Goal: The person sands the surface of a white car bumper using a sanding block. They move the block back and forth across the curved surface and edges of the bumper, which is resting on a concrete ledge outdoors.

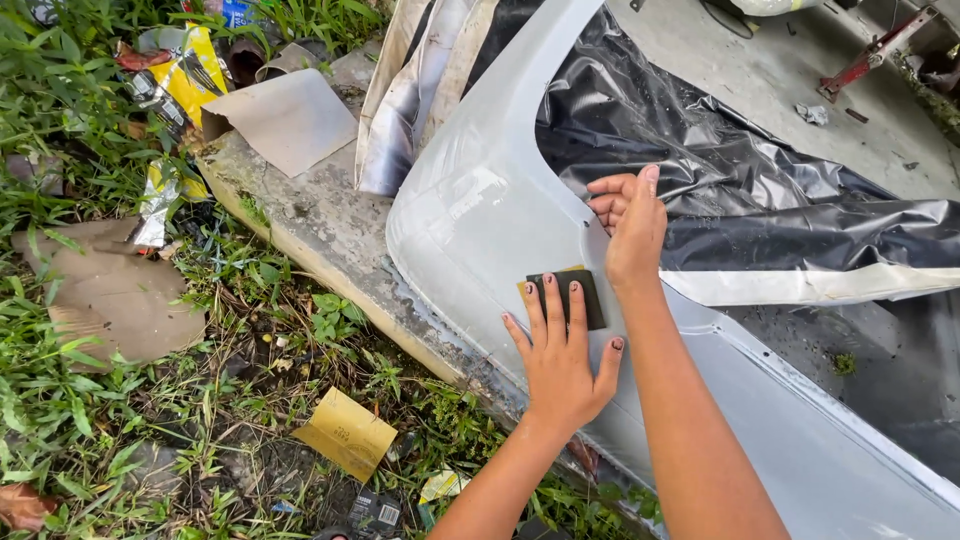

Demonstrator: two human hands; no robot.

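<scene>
A pale grey car bumper (470, 220) lies across a concrete kerb (320, 225). My left hand (560, 355) lies flat on its outer face, fingers spread, pressing a small dark piece of sandpaper (593, 300) against the surface. My right hand (632, 228) is just above it, fingers curled over the bumper's upper edge and gripping it. Behind that edge, crumpled black plastic sheeting (720, 170) fills the inside of the bumper.
Grass and litter lie to the left: a yellow sandpaper sheet (345, 432), brown cardboard pieces (110, 290) and a grey sheet (285, 115). A concrete floor (760, 70) with a red metal bar (865, 55) lies beyond the bumper.
</scene>
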